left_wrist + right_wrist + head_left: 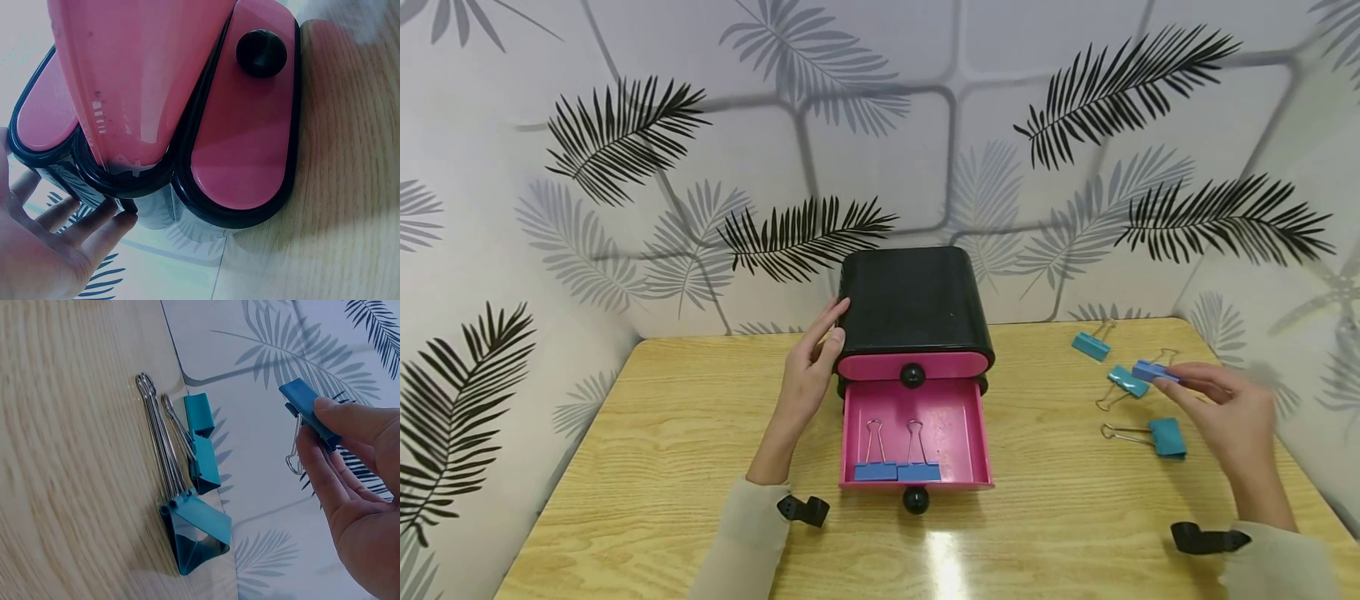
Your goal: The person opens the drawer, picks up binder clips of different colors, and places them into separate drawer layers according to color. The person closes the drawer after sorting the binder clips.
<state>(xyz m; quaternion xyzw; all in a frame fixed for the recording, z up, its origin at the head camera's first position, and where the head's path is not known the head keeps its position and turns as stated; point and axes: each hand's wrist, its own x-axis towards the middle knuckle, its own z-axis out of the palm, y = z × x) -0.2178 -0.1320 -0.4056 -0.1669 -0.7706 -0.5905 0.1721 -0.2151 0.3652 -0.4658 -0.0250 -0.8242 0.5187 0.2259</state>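
Observation:
My right hand (1228,417) pinches a blue binder clip (1152,372) between thumb and fingers, over the right side of the table. In the right wrist view that binder clip (306,409) shows its wire handle pointing down. Teal binder clips (1167,438) lie beneath and around the hand. My left hand (805,375) rests against the left side of a black drawer unit (913,300), fingers extended along it. The unit's pink drawer (955,433) is pulled out. Inside, two blue binder clips (876,472) stand side by side at the front, handles up.
The wooden table (700,433) meets a leaf-patterned wall (880,167) right behind the drawer unit. A closed upper drawer (880,367) with a black knob sits above the pulled-out one. The left wrist view shows another closed drawer (244,137) below it.

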